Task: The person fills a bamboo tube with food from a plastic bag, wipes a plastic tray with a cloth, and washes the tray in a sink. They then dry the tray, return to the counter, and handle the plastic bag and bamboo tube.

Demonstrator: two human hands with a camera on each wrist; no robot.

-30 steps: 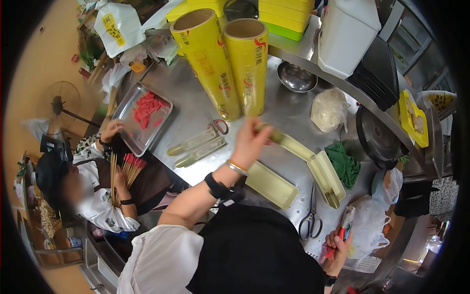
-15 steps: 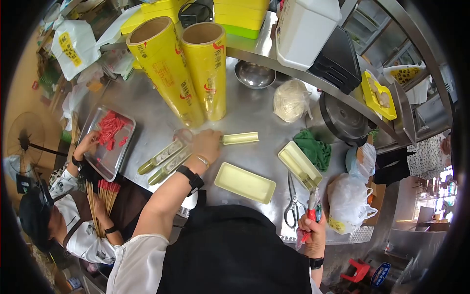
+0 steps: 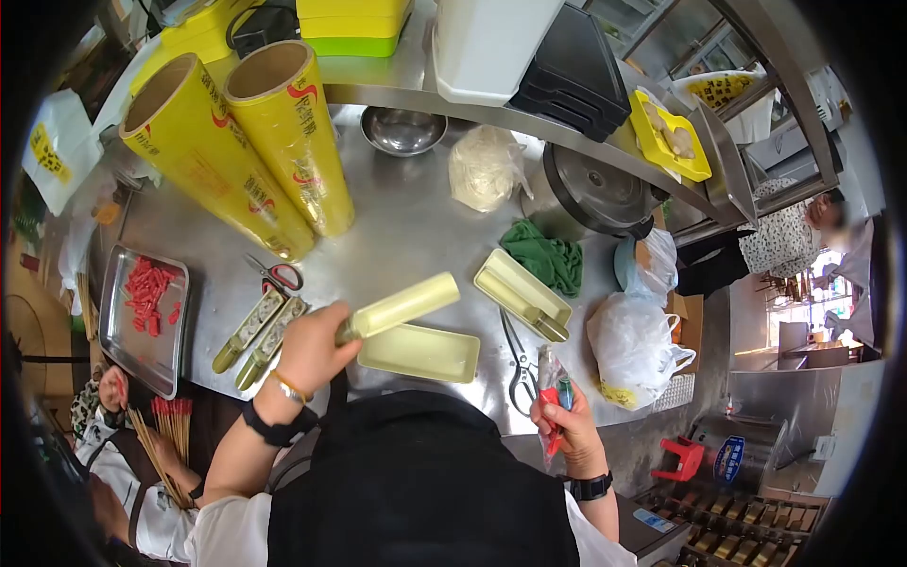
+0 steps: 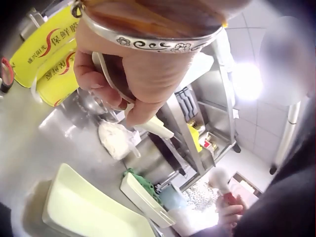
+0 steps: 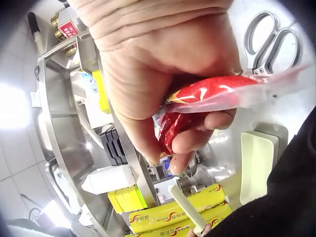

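My left hand (image 3: 316, 342) grips the olive end of a long pale green half-round trough (image 3: 411, 304). The trough's far end points away to the right, overlapping the back edge of a pale green rectangular tray (image 3: 425, 354). Left of this hand lie two similar troughs (image 3: 276, 333) with whitish filling and olive ends. My right hand (image 3: 572, 420), over the table's front edge, holds a red-and-clear plastic packet (image 5: 212, 94) in curled fingers. A second pale green tray (image 3: 501, 276) to the right contains another olive-ended piece (image 3: 548, 326).
Grey scissors (image 3: 520, 378) lie near the right hand; red-handled scissors (image 3: 283, 276) lie behind the filled troughs. Two tall yellow rolls (image 3: 302, 161) stand at back left. A metal tray (image 3: 179, 321) bears red pieces. Green cloth (image 3: 543, 255), lidded pot (image 3: 595, 189) and white bag (image 3: 633, 345) stand right.
My left hand has swung the trough left and then drawn it back toward my body. The head view has turned right. The right hand keeps its hold on the packet.
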